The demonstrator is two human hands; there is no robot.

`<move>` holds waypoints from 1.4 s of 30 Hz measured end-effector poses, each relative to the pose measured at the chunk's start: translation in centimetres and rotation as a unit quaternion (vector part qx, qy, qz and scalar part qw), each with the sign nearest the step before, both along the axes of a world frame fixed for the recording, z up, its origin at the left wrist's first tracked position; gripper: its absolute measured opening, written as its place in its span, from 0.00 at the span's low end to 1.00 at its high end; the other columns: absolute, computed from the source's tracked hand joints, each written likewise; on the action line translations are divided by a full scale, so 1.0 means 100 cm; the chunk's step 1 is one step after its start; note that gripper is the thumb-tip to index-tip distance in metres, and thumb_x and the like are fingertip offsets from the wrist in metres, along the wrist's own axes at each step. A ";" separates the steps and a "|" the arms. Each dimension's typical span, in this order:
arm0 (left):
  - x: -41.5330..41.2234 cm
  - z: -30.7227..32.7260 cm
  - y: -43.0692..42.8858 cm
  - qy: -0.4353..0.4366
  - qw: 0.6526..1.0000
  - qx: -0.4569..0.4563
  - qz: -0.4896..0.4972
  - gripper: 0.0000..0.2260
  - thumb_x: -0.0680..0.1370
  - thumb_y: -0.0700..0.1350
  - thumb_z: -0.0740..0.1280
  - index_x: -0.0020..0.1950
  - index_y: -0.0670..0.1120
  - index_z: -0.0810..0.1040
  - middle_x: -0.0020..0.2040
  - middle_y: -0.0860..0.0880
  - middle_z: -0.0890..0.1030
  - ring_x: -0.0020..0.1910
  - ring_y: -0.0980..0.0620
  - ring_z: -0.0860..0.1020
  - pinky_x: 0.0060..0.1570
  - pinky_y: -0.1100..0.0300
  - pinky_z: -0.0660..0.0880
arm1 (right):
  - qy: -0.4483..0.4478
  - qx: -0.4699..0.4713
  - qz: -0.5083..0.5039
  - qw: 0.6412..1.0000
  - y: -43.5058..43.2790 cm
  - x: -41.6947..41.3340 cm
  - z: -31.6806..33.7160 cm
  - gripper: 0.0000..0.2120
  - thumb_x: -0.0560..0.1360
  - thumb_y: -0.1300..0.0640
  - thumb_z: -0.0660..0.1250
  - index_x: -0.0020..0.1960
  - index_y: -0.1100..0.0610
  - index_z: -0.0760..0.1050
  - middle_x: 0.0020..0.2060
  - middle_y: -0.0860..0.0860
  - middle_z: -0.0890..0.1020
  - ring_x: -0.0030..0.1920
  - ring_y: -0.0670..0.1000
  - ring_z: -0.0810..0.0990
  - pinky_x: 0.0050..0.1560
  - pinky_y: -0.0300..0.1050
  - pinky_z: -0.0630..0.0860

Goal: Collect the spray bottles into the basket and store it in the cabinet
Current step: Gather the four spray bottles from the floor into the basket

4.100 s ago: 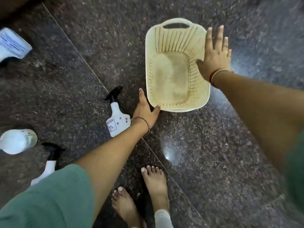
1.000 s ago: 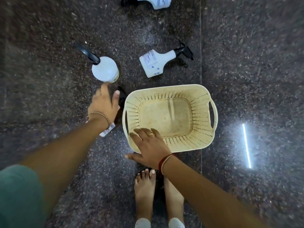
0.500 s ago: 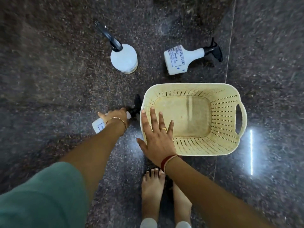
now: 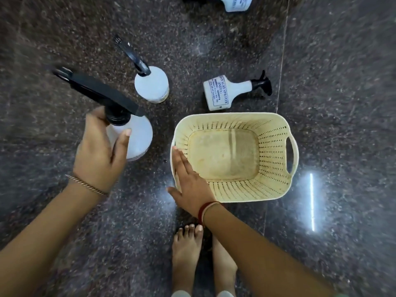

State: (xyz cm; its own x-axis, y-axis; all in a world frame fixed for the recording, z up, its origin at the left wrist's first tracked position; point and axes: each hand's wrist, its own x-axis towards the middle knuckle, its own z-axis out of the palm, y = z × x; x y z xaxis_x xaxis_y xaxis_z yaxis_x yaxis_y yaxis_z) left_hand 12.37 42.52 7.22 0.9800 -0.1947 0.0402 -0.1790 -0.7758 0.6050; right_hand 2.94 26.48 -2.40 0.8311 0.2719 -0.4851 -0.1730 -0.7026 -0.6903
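While left hand (image 4: 100, 153) grips bottle (image 4: 132, 138) tight, right hand (image 4: 188, 181) flat, fingers spread, steadies empty basket (image 4: 276, 189); next, bottle goes in.

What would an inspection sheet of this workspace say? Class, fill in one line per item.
Surface: dark speckled polished stone floor, with light glare.
Job's things: cream perforated plastic basket, empty; white spray bottle standing upright; white labelled spray bottle lying on its side; another white bottle cut off at the top edge.
Clutter: nothing seen.
Grippers: left hand holds a white black-nozzled spray bottle; right hand flat on the basket's rim.
Cables: nothing seen.
Surroundings: bare feet; cabinet not in view.
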 end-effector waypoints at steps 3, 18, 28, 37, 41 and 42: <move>-0.005 0.033 -0.035 -0.059 0.994 -0.081 -0.044 0.15 0.78 0.47 0.58 0.63 0.42 0.62 0.55 0.55 0.68 0.53 0.66 0.71 0.56 0.76 0.64 | 0.072 0.117 -0.118 0.983 -0.011 0.010 0.004 0.48 0.72 0.56 0.70 0.77 0.48 0.38 0.77 0.46 0.50 0.74 0.50 0.60 0.70 0.49 0.65; -0.046 -0.053 -0.112 0.248 0.887 0.083 -0.380 0.15 0.80 0.40 0.55 0.66 0.47 0.63 0.60 0.43 0.77 0.57 0.42 0.77 0.53 0.47 0.76 | 0.045 0.210 -0.591 0.778 -0.131 0.047 0.017 0.12 0.79 0.65 0.56 0.53 0.55 0.76 0.49 0.53 0.81 0.47 0.50 0.80 0.49 0.41 0.77; -0.042 -0.092 -0.100 0.334 0.855 0.219 -0.329 0.16 0.78 0.37 0.58 0.66 0.44 0.66 0.59 0.44 0.78 0.54 0.43 0.79 0.55 0.49 0.76 | -0.038 -0.001 -0.401 0.915 -0.137 0.105 0.008 0.13 0.75 0.64 0.60 0.57 0.54 0.76 0.46 0.51 0.83 0.46 0.49 0.81 0.51 0.46 0.79; -0.033 -0.091 -0.104 0.344 0.873 0.176 -0.299 0.12 0.76 0.39 0.64 0.58 0.48 0.69 0.50 0.48 0.80 0.48 0.45 0.79 0.47 0.52 0.76 | -0.073 -0.136 -0.284 0.946 -0.148 0.137 0.020 0.15 0.75 0.60 0.58 0.60 0.56 0.73 0.40 0.54 0.80 0.39 0.55 0.78 0.44 0.49 0.77; -0.036 -0.091 -0.097 0.353 0.863 0.171 -0.319 0.14 0.76 0.37 0.63 0.59 0.50 0.71 0.53 0.49 0.81 0.51 0.45 0.79 0.49 0.53 0.77 | -0.019 -0.211 -0.244 0.946 -0.152 0.162 0.019 0.18 0.75 0.59 0.60 0.64 0.58 0.68 0.51 0.56 0.81 0.46 0.55 0.77 0.42 0.44 0.71; -0.034 -0.088 -0.099 0.361 0.851 0.189 -0.332 0.15 0.76 0.37 0.62 0.60 0.50 0.72 0.54 0.48 0.81 0.52 0.45 0.79 0.51 0.54 0.76 | 0.004 -0.239 -0.221 0.946 -0.152 0.167 0.020 0.19 0.75 0.59 0.61 0.65 0.59 0.67 0.53 0.57 0.80 0.48 0.57 0.78 0.43 0.46 0.71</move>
State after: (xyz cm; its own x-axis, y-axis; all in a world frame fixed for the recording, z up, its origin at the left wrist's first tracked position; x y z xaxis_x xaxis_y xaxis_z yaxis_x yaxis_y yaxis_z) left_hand 9.01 32.58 -1.55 0.3923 -0.5798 -0.7141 -0.3408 -0.8127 0.4726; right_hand 19.69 11.27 -0.44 0.8082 -0.3527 -0.4717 -0.5263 -0.7920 -0.3094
